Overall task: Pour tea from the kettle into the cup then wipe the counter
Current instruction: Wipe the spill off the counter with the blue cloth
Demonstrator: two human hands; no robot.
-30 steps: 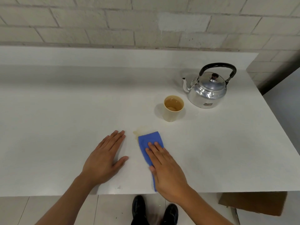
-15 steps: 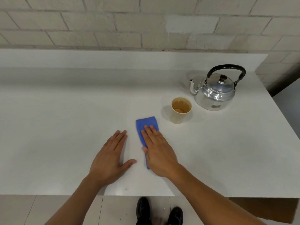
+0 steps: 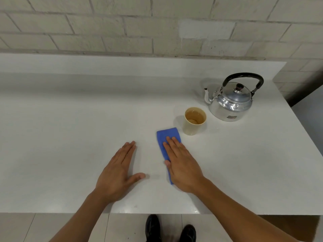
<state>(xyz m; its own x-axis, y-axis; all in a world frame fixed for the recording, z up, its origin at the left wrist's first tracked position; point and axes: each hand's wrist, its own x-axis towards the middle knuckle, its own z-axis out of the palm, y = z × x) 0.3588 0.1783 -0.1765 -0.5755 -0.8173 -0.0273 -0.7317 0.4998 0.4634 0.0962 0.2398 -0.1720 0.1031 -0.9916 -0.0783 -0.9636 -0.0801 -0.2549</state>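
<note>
A silver kettle with a black handle stands upright at the back right of the white counter. Just in front and left of it is a beige cup holding tea. A folded blue cloth lies flat on the counter, its far end close to the cup. My right hand presses flat on the cloth, covering its near half. My left hand rests palm down on the bare counter to the left, fingers together, holding nothing.
A brick wall rises behind the counter's low back ledge. The counter's front edge runs along the bottom, with tiled floor and my black shoes below. A brown box sits under the right end.
My right hand has pushed the blue cloth away from me toward the cup, over the tea stain seen earlier. My left hand has stayed flat in place.
</note>
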